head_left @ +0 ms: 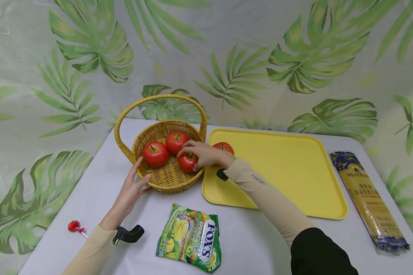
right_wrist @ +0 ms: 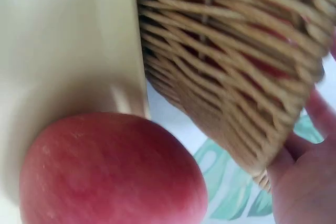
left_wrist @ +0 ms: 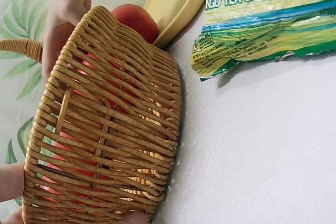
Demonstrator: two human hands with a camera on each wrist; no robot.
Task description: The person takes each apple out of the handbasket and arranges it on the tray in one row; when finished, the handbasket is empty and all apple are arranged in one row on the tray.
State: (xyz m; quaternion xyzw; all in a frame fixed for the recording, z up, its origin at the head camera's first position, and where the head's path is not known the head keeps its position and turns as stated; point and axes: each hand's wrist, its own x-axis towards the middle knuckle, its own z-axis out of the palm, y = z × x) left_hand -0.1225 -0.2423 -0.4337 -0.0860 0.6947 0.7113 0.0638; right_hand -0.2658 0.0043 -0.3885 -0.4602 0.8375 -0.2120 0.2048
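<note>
My right hand (head_left: 206, 153) reaches over the right rim of a wicker basket (head_left: 170, 187) and grips a red apple (head_left: 185, 163) inside it. Two more apples lie in the basket, a left one (head_left: 155, 154) and a back one (head_left: 176, 142). At the basket's front left, my left hand (head_left: 128, 194) holds its side; the left wrist view shows a finger at the rim and a fingertip low on the weave. Partly hidden behind my right wrist, another apple (head_left: 224, 146) sits on the yellow tray (head_left: 278, 168); it looms large in the right wrist view.
A green Fox's candy bag (head_left: 191, 238) lies in front of the basket. To the left is a red lollipop (head_left: 74, 226). A long pasta packet (head_left: 368, 202) lies right of the tray. The basket's tall handle (head_left: 161, 96) arches over its back.
</note>
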